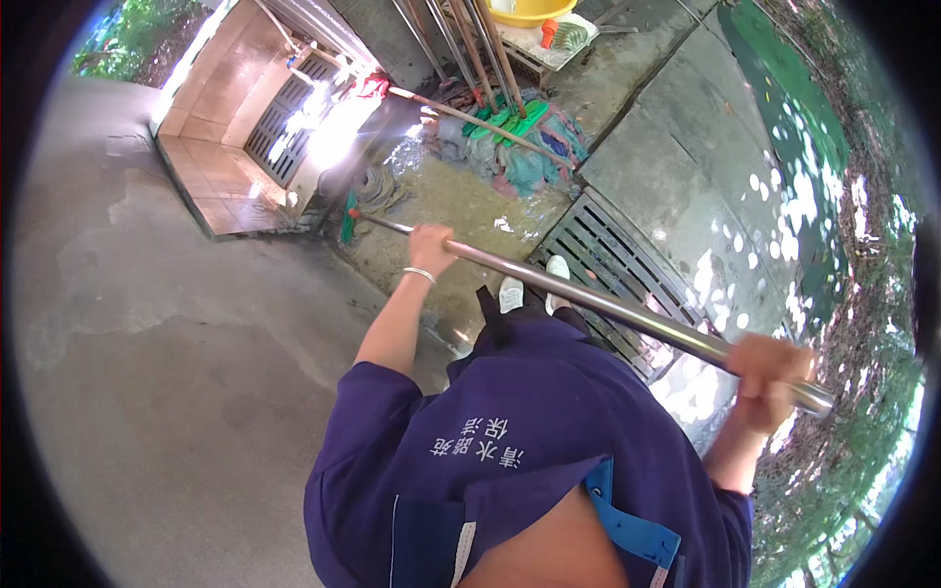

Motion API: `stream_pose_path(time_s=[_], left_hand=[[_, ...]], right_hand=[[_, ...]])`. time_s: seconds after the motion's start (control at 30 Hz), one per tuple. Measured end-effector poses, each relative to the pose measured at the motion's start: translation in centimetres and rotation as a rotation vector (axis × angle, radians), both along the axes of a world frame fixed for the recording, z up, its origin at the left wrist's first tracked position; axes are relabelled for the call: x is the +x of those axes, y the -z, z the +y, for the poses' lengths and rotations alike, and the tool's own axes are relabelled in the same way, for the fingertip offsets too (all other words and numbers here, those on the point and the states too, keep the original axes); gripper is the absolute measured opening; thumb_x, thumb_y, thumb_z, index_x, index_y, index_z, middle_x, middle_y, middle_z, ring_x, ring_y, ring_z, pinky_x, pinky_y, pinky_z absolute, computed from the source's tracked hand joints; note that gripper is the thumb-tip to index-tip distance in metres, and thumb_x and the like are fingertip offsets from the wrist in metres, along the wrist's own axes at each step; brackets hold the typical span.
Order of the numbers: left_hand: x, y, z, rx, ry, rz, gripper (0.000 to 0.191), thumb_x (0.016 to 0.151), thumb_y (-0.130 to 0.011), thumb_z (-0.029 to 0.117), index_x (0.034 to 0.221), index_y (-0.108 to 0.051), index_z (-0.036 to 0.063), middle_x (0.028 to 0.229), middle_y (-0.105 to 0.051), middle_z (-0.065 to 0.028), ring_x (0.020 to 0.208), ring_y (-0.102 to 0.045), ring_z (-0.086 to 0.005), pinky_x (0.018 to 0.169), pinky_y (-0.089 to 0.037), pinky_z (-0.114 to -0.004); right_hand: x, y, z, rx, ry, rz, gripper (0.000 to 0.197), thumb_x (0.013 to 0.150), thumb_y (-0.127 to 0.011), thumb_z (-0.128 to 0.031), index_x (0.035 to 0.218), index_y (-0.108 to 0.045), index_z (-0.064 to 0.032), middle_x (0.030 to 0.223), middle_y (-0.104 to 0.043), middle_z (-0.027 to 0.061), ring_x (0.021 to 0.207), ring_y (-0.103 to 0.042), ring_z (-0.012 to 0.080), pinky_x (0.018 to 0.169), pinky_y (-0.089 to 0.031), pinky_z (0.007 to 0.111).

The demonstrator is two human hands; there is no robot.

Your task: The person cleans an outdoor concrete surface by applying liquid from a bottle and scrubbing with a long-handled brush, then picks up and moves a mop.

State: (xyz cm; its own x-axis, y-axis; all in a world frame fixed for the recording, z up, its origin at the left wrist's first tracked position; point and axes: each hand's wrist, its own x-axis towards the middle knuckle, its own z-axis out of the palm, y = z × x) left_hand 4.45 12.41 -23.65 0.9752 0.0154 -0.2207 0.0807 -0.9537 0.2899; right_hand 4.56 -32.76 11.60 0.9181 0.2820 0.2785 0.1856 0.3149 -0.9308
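Note:
A long metal mop pole (588, 295) slants across in front of my body. My left hand (432, 248) is closed around it partway down, and my right hand (768, 378) grips it close to its upper end. At the far end, an orange joint meets a green plastic mop head (348, 218). Grey mop strands (382, 185) appear spread on the wet concrete (456, 213) beside the head. Both of my white shoes (512, 294) are at the edge of a slotted drain grate (625, 246).
Several upright mops (507, 121) with damp cloth heads stand ahead, and a wooden stick (478, 121) lies across them. To the left is a tiled basin (209, 195) with a slatted grate. A yellow tub (533, 11) and a scrubbing brush (570, 35) sit on a low stand.

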Motion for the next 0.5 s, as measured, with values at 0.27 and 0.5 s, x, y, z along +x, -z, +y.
stream_pose_path(time_s=[0.27,0.5], left_hand=[[2.7,-5.6,-14.8,-0.431,0.252,-0.135,0.011,0.056,-0.069,0.017,0.062,-0.060,0.0134,0.067,-0.061,-0.0085,0.074,-0.061,-0.0322,0.064,-0.046,-0.044],[6.7,-2.6,-11.0,-0.140,0.535,-0.142,0.007,0.062,-0.067,0.023,0.060,-0.062,0.0174,0.066,-0.063,-0.0107,0.071,-0.063,-0.0303,0.074,-0.045,-0.042]], right_hand=[[-4.3,-9.0,-11.3,-0.028,0.618,-0.358,0.010,0.086,-0.041,-0.006,0.077,-0.040,-0.0080,0.055,-0.037,-0.0008,0.044,-0.037,0.0116,0.048,-0.034,0.027],[-2.5,-6.7,-1.0,0.286,0.439,-0.363,0.014,0.092,-0.056,-0.010,0.087,-0.043,-0.0103,0.061,-0.038,-0.0036,0.046,-0.038,0.0073,0.049,-0.033,0.023]])
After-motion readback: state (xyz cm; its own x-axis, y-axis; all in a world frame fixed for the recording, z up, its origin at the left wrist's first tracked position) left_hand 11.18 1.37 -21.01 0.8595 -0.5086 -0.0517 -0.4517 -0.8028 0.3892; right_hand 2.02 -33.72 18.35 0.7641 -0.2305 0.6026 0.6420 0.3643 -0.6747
